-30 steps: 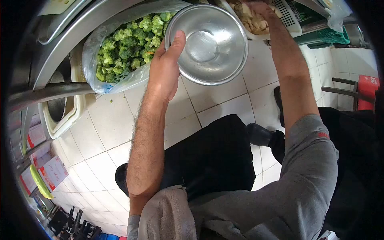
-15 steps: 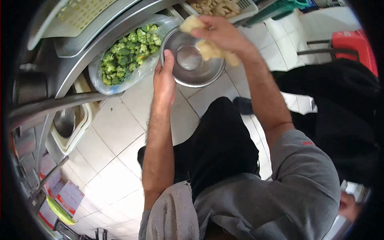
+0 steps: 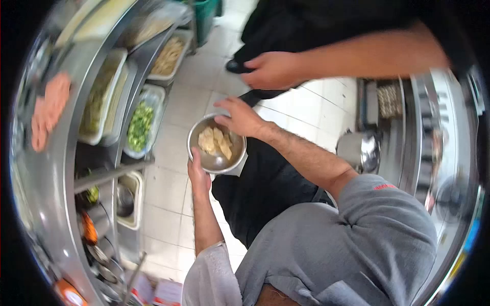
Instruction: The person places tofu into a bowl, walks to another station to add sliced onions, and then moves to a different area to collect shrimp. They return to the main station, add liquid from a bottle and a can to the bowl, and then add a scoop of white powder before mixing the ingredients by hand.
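Note:
My left hand [image 3: 199, 173] grips a round metal bowl [image 3: 194, 133] from its near-left side, thumb up against the wall. Several pale yellow chunks of food [image 3: 214, 142] lie in the bowl. At the far-right rim is my right hand [image 3: 240, 118], its fingers apart and holding nothing. A co-worker's hand [image 3: 273, 70] and bare forearm reach in from the right, a little beyond my right hand. The bowl is held over the tiled floor, in front of my dark trousers.
On the left, shelves under a steel counter [image 3: 56, 188] hold a tray of green florets [image 3: 139, 127] and a tray of pale pieces [image 3: 168, 57]. Reddish-pink meat [image 3: 50, 109] lies on the counter. At right stand a shiny pot [image 3: 359, 150] and cooking equipment.
The pale chunks, in my right hand before, now lie in the bowl. That hand has let go. My view has turned and the bowl is farther from the shelves; a co-worker's arm has appeared.

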Demonstrator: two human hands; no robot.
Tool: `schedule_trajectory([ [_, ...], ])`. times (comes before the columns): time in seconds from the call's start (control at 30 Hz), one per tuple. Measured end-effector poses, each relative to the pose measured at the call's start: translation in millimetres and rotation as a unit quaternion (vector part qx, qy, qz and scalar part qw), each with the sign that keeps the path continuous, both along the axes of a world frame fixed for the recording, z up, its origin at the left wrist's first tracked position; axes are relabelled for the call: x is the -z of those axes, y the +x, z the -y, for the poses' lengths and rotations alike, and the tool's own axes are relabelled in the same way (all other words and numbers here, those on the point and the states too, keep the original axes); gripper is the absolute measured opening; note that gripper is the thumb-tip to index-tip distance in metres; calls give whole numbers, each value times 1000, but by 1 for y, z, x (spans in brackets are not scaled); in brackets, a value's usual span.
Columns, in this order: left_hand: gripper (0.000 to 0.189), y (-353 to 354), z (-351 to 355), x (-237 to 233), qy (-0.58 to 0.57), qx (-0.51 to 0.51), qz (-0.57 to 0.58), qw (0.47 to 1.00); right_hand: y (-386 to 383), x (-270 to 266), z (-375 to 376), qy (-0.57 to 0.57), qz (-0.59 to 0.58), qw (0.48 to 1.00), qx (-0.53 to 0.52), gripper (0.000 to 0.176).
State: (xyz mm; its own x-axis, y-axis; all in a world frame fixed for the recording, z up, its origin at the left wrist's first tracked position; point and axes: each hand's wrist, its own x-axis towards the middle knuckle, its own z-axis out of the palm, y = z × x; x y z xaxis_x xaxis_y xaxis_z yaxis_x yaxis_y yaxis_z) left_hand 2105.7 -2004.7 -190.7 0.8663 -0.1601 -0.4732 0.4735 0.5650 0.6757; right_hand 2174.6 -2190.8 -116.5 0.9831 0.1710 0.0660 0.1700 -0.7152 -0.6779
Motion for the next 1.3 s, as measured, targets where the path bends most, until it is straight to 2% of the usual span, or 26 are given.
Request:
schedule_trajectory([
  [0.17,60,-59,55,-48,26,147,-3,989,-98,-38,76,38,-153,985,76,38],
  [0.37,54,-111,169,-87,12,265,-4,964,-198,-60,195,43,-159,975,148,34],
  [0.5,52,-135,269,-97,-20,353,-4,935,-273,-87,279,68,-116,956,261,32],
  [0.63,54,-171,374,-141,19,443,10,896,-350,-109,372,175,-104,898,391,33],
  [0.7,53,-186,426,-155,-9,471,0,882,-381,-124,413,214,-91,872,430,33],
  [0.8,53,-201,480,-180,15,505,2,863,-414,-147,453,318,-30,795,515,33],
  [0.83,53,-202,499,-193,20,526,2,850,-420,-148,466,320,-25,790,523,33],
  [0.9,52,-198,523,-201,21,540,-6,841,-423,-140,491,400,-3,727,558,35],
  [1.03,54,-165,573,-197,-15,577,-13,816,-399,-131,536,407,-1,721,562,36],
  [1.07,53,-153,586,-197,3,580,-7,814,-391,-129,546,389,-1,720,574,33],
  [1.1,53,-139,598,-195,19,586,-1,810,-382,-136,552,419,-19,696,583,31],
  [1.17,55,-111,630,-198,34,605,5,796,-375,-137,579,400,-33,712,576,27],
  [1.3,56,-44,705,-188,62,634,29,770,-378,-161,625,357,-27,696,622,24],
])
